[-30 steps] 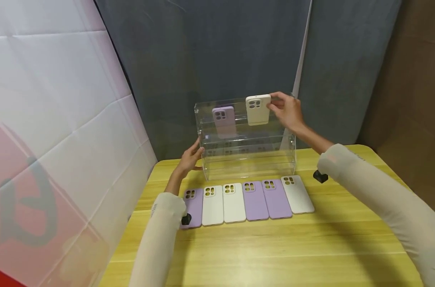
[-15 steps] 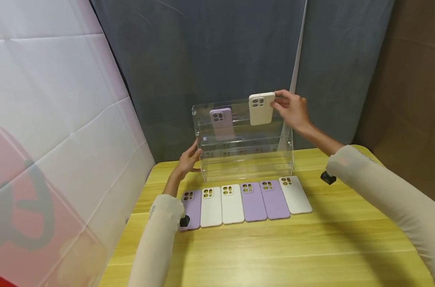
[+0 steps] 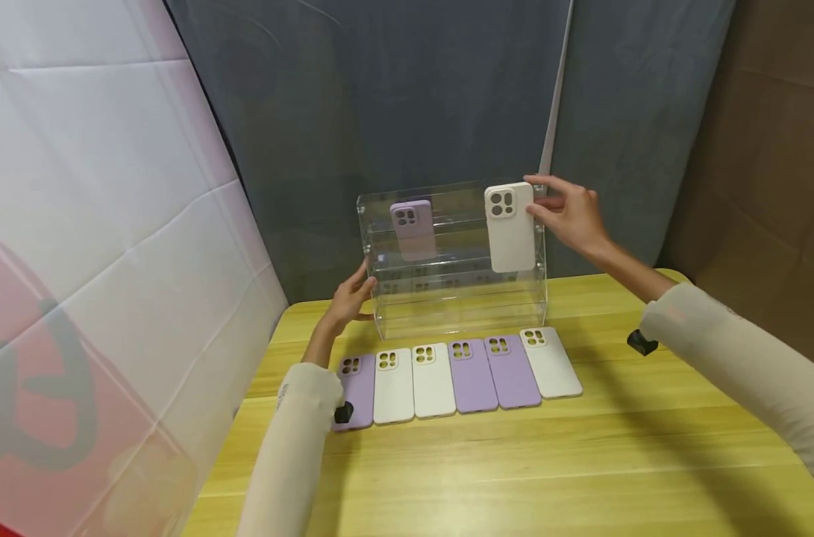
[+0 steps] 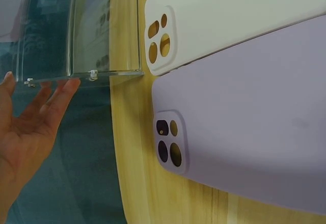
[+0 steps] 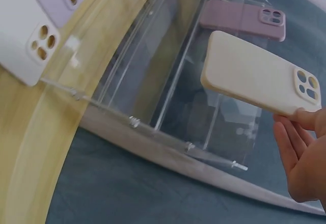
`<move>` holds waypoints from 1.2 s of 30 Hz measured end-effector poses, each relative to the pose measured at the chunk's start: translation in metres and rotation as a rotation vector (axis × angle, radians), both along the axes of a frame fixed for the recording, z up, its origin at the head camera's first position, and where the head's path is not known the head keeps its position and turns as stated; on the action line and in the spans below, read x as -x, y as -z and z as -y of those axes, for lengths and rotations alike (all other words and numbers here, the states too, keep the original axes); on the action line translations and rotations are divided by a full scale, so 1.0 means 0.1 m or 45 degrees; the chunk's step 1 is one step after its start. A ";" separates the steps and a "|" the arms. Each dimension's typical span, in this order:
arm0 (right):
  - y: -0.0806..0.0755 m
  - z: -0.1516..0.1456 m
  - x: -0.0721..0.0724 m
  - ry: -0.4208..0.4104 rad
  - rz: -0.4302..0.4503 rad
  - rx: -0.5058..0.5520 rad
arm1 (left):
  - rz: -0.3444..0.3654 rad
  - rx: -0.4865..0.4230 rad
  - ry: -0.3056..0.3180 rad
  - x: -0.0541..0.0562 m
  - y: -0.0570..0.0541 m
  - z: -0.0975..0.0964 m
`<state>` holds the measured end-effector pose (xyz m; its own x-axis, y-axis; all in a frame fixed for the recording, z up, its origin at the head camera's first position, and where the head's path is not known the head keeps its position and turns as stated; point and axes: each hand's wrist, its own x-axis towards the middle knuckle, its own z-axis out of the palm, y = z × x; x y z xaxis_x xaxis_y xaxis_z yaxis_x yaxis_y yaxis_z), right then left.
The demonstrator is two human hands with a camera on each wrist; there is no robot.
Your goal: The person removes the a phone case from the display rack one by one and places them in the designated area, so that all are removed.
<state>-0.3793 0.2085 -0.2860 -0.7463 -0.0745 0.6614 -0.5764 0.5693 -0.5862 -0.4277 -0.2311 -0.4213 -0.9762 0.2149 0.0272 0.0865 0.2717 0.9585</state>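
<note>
In the head view, my right hand [image 3: 571,216] pinches a white phone case [image 3: 512,242] by its upper right edge. The case hangs upright before the right part of a clear tiered display stand [image 3: 456,309]; the right wrist view shows its whole back, cutouts toward the hand. A purple phone case [image 3: 413,231] leans in the top tier at left, its lower part behind clear plastic. My left hand [image 3: 346,302] touches the stand's left side panel, its fingers [image 4: 56,102] fairly straight against it in the left wrist view.
In front of the stand, several phone cases lie flat in a row: a purple case [image 3: 356,388] at the left end, white and purple ones between, a white case [image 3: 550,363] at the right. Grey curtain [image 3: 413,97] hangs behind the wooden table [image 3: 480,477].
The white case in my right hand has moved right and toward the camera; its lower end, earlier cut off at the stand's plastic, now shows whole. My left hand stays at the stand.
</note>
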 end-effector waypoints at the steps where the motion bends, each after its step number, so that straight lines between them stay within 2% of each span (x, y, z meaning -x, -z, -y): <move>1: 0.02 -0.03 -0.01 -0.005 0.009 -0.006 | -0.004 0.005 0.003 0.00 0.00 0.00; 7: 0.16 -0.26 -0.08 0.028 0.062 -0.098 | -0.011 0.024 0.033 -0.02 -0.01 0.01; 18: 0.45 -0.65 -0.26 0.072 0.261 -0.168 | 0.002 0.006 0.029 -0.02 -0.03 0.01; 25: 0.67 -0.86 -0.29 0.088 0.397 -0.198 | 0.011 0.007 0.029 -0.04 -0.04 0.01; 31: 0.89 -1.02 -0.33 0.086 0.510 -0.235 | 0.068 -0.035 0.047 -0.14 -0.19 -0.02; 36: 1.08 -1.16 -0.35 0.052 0.599 -0.217 | 0.089 -0.025 0.060 -0.23 -0.30 -0.06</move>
<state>-0.3440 0.3247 -0.3940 -0.9654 -0.1164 0.2333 -0.2468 0.6962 -0.6741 -0.4045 -0.2255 -0.3914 -0.9647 0.2607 -0.0357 0.0317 0.2501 0.9677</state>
